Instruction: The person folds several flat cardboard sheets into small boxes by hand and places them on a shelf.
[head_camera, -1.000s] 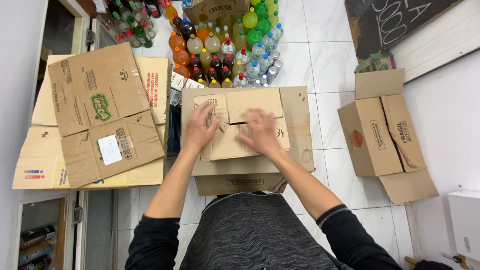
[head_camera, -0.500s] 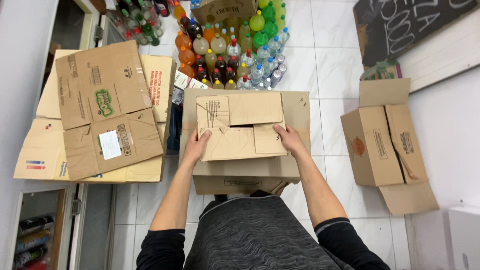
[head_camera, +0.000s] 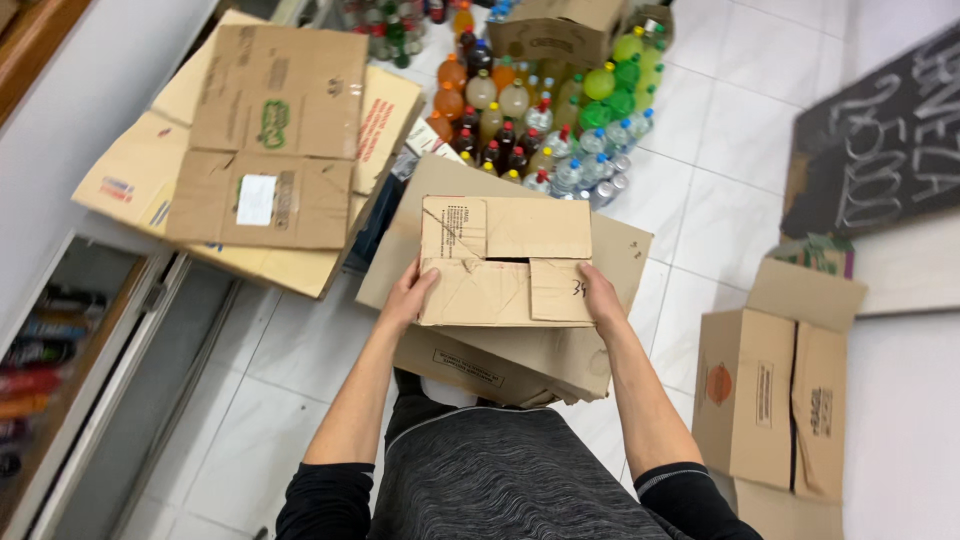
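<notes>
Two hands are seen clasped on opposite sides of a small cardboard box (head_camera: 505, 262), which is held level in front of the body above a white tiled floor (head_camera: 720, 190). The left hand (head_camera: 408, 296) is closed against the box's left edge, fingers curled under it and thumb laid on top; the right hand (head_camera: 603, 297) is pressed to the right edge in the same way. The box's top flaps are folded shut, with a narrow dark gap left between them. Directly beneath the hands and the held box, a larger cardboard box (head_camera: 520, 360) with creased, flattened flaps is seen on the floor. Beyond the hands, a cluster of plastic drink bottles (head_camera: 540, 120) in orange, green, dark and clear is packed together on the tiles. To the left of the left hand, a pile of flattened cartons (head_camera: 265, 150) is spread beside a white wall. To the right of the right hand, well apart, an open brown carton (head_camera: 770, 400) is stood on the floor, and a black chalkboard sign (head_camera: 880, 140) is leaned farther off.
</notes>
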